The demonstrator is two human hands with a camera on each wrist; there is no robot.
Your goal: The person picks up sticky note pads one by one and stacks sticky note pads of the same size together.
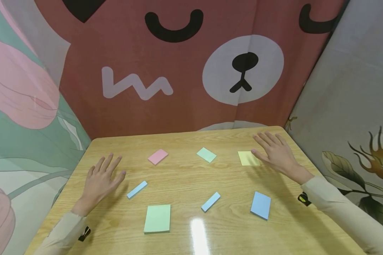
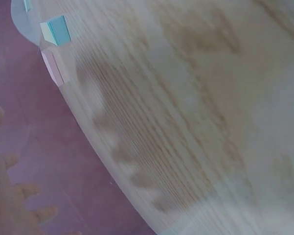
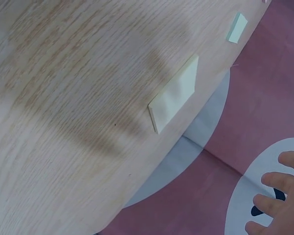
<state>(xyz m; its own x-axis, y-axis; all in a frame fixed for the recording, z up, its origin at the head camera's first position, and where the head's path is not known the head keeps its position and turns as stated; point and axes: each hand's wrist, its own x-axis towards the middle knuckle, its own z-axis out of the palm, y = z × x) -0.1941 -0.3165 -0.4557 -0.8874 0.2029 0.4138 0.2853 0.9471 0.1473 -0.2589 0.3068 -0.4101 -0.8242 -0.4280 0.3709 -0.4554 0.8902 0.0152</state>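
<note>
My left hand (image 1: 100,180) hovers over the left part of the table, fingers spread and holding nothing. Closest to it lies a narrow light-blue sticky-note pad (image 1: 137,190). My right hand (image 1: 276,154) hangs above the right back, fingers extended, its thumb overlapping the yellow sticky-note pad (image 1: 245,158) in the head view. A pink pad (image 1: 157,156) and a small green pad (image 1: 206,154) lie along the back. Nearer the front are a larger green pad (image 1: 157,219), a second narrow blue pad (image 1: 211,202) and a blue pad (image 1: 260,205). The right wrist view shows the yellow pad (image 3: 175,95) whole.
The wooden table (image 1: 182,184) has a rounded back edge against a curtain (image 1: 185,117) with a bear face. Patterned cloths hang at the left (image 1: 22,148) and right (image 1: 341,106). A light reflection shines on the table's front middle.
</note>
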